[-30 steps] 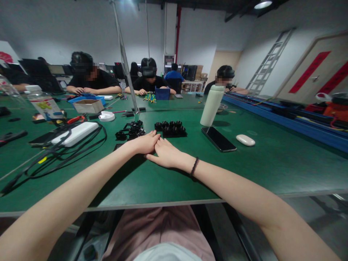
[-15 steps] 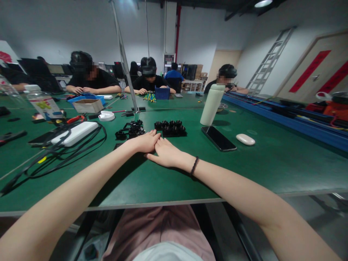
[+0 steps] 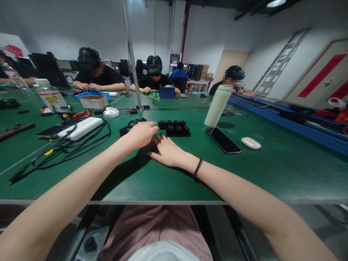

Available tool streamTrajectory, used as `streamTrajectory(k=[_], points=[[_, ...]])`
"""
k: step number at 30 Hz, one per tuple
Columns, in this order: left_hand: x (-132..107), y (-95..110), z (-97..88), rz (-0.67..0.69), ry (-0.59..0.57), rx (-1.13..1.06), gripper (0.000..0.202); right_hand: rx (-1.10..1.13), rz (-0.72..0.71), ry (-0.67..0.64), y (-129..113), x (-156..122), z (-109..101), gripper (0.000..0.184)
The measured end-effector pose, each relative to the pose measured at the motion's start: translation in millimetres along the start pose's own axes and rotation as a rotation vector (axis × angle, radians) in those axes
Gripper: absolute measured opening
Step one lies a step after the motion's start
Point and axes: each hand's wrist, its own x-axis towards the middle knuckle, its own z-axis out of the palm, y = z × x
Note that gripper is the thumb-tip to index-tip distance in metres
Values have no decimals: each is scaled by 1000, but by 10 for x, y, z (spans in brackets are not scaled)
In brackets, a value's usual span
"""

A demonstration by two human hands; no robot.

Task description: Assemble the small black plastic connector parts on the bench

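My left hand (image 3: 141, 134) hovers over the loose black plastic parts (image 3: 127, 128) on the green table (image 3: 168, 181). Its fingers are stretched out toward a neat block of round black parts (image 3: 175, 128), and it holds nothing. My right hand (image 3: 168, 151) lies flat on the table just right of the left hand, fingers spread, empty, a dark band on its wrist. The fingertips of both hands end a little short of the block of black parts.
A black phone (image 3: 223, 140), a white earbud case (image 3: 251, 143) and a white bottle (image 3: 218, 106) stand to the right. A white power bank (image 3: 81, 128) with black cables (image 3: 54, 154) lies to the left. Several people sit at the far side.
My left hand has lifted off the table and moved forward over the loose black parts, away from my right hand. The right hand's fingers have spread slightly. The view shifted a little.
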Motion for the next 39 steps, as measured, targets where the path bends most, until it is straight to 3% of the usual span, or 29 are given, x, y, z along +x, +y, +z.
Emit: streamTrajectory(k=[5,10,13,19,27,39], points=[[-88,-286,-237,-332,14,43,44,-10,52,-81,-45,-27,-48,82],[-178,-492,-203,-483,-181,80,50,2,66,-107,-57,-29,-71,83],[-193,-529,-166,-490,-290,70,50,7,72,-109,-59,-26,-73,82],[-176,-452,-210,-495,-348,82,44,-1,66,-111,-54,-28,-63,82],[-166,-428,-152,-402,-283,49,38,3,70,-121,-58,-28,-79,83],[-152,-431,-131,-367,-318,58,32,21,56,-66,-38,-29,-28,82]])
